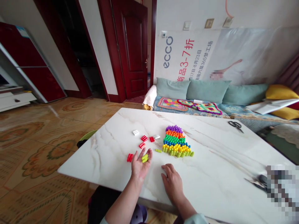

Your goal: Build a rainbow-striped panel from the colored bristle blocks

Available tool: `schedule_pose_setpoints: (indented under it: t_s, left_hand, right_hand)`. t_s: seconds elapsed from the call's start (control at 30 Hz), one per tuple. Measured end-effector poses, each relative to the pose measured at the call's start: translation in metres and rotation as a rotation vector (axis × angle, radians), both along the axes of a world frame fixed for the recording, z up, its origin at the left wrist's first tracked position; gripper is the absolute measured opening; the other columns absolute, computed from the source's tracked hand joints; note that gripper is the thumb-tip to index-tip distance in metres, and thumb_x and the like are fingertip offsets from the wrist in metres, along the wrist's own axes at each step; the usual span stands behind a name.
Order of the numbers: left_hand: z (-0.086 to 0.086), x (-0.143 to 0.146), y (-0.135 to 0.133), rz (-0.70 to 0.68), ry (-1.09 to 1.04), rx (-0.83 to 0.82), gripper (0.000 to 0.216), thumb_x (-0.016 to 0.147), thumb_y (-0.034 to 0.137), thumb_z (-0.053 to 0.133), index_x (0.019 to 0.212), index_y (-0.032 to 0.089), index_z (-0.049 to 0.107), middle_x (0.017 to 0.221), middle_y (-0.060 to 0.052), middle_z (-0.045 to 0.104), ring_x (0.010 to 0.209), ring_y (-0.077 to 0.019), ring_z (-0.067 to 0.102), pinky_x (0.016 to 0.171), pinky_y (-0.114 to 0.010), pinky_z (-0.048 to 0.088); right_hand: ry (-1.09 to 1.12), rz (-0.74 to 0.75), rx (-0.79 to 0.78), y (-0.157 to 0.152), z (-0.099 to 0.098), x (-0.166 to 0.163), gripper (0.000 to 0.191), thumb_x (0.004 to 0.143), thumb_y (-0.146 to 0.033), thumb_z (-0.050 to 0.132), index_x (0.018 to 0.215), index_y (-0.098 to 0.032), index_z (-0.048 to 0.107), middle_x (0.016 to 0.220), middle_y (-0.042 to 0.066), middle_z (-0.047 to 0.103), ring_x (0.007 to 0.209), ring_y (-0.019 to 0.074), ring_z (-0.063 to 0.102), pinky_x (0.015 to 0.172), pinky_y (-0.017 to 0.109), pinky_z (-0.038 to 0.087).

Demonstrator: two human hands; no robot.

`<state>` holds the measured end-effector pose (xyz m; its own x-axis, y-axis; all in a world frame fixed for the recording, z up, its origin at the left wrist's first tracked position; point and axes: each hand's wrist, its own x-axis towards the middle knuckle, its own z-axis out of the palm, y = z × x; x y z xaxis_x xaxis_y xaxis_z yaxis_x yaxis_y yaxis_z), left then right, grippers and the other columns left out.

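My left hand [139,166] lies palm up on the white marble table [210,174], with a few lime-green pegs [144,158] resting on its fingertips. My right hand [172,182] rests flat on the table, palm down, fingers together, holding nothing. In front of the hands sits a block of joined pegs [177,141] in rows of purple, orange, green, blue, yellow and lime. One loose lime peg [158,151] lies beside it. Red pegs [130,157] and more red ones [144,138] are scattered to the left, with white pegs [135,133] farther back.
Black scissors [235,125] lie at the table's far right. Another pair of scissors [257,182] sits near the right edge beside a blurred patch. A sofa [205,93] with cushions stands behind the table. Patterned floor lies to the left.
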<state>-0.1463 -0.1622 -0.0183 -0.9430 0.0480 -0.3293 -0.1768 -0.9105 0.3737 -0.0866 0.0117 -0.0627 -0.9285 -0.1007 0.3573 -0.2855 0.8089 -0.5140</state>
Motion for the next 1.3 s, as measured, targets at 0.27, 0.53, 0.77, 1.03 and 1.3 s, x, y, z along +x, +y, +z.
schedule_pose_setpoints:
  t_s: [0.27, 0.53, 0.77, 1.03, 1.3]
  left_hand:
    - [-0.029, 0.023, 0.012, -0.016, 0.291, -0.684, 0.021, 0.081, 0.018, 0.06, 0.102, 0.017, 0.061, 0.107, -0.009, 0.066, 0.106, -0.0198, 0.064, 0.1, -0.037, 0.049]
    - [-0.048, 0.026, 0.009, -0.033, 0.514, -1.383, 0.027, 0.091, 0.035, 0.048, 0.109, 0.018, 0.06, 0.103, -0.009, 0.068, 0.092, -0.0199, 0.065, 0.085, -0.035, 0.053]
    - [-0.05, 0.023, 0.009, -0.051, 0.487, -1.377, 0.031, 0.091, 0.04, 0.047, 0.107, 0.018, 0.06, 0.102, -0.01, 0.068, 0.091, -0.0212, 0.066, 0.083, -0.035, 0.054]
    - [-0.051, 0.024, 0.01, -0.077, 0.489, -1.349, 0.031, 0.092, 0.044, 0.046, 0.102, 0.018, 0.06, 0.095, -0.008, 0.067, 0.086, -0.0202, 0.066, 0.081, -0.035, 0.054]
    - [-0.048, 0.024, 0.012, -0.07, 0.479, -1.351, 0.032, 0.091, 0.045, 0.046, 0.095, 0.017, 0.06, 0.085, -0.008, 0.067, 0.08, -0.0197, 0.065, 0.076, -0.033, 0.055]
  right_hand:
    - [-0.11, -0.045, 0.18, -0.005, 0.009, -0.02, 0.031, 0.084, -0.013, 0.043, 0.106, -0.024, 0.062, 0.106, 0.005, 0.063, 0.07, 0.0147, 0.066, 0.059, 0.024, 0.048]
    - [-0.216, -0.019, 0.482, -0.034, 0.03, -0.076, 0.065, 0.076, -0.001, 0.043, 0.139, -0.015, 0.038, 0.14, 0.02, 0.046, 0.077, 0.0185, 0.068, 0.06, 0.027, 0.05]
    - [-0.248, -0.005, 0.465, -0.038, 0.034, -0.061, 0.022, 0.084, -0.004, 0.046, 0.098, -0.016, 0.059, 0.104, 0.01, 0.062, 0.084, 0.0169, 0.065, 0.066, 0.024, 0.047]
    - [0.057, -0.031, -0.2, 0.022, 0.041, -0.025, 0.008, 0.077, -0.013, 0.053, 0.08, -0.02, 0.053, 0.076, 0.001, 0.06, 0.068, 0.013, 0.058, 0.064, 0.023, 0.047]
    - [0.12, -0.161, -0.366, 0.096, 0.071, -0.064, 0.022, 0.078, -0.029, 0.054, 0.097, -0.019, 0.061, 0.082, 0.003, 0.068, 0.066, 0.0139, 0.062, 0.068, 0.027, 0.051]
